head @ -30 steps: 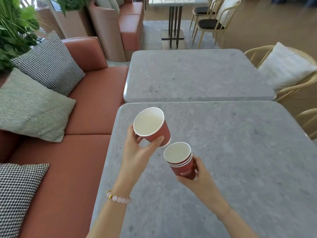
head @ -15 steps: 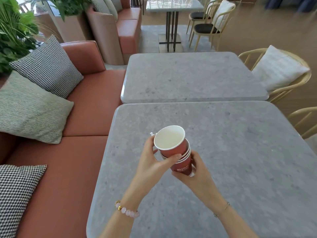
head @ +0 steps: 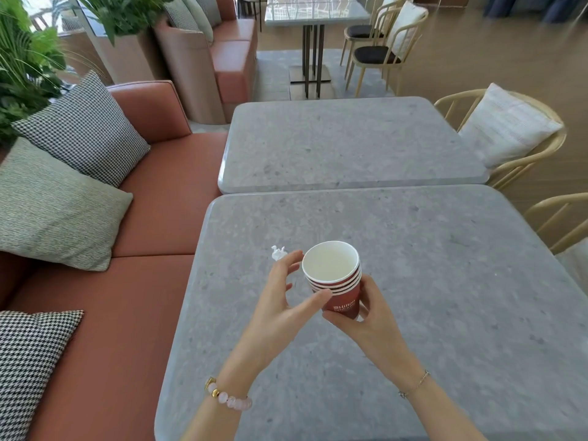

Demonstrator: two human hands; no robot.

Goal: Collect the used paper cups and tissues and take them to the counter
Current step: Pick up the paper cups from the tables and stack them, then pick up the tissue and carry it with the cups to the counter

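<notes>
Stack of nested red paper cups [head: 338,283]: upright, mouth up and tipped slightly toward the camera, held above the near grey counter [head: 445,281]. Right hand [head: 370,316]: grip wrapped round the base. Left hand [head: 280,300]: fingers spread wide, thumb touching the rims. Crumpled tissue [head: 277,252]: on the counter, just beyond the left fingertips.

Nested red paper cups [head: 338,283]: four by rims; white tissue scrap [head: 277,252]: one; hands: two; grey stone tables [head: 445,281]: three; cushions [head: 57,205]: seven; wooden chairs [head: 515,144]: four; bracelets [head: 227,396]: two.
</notes>
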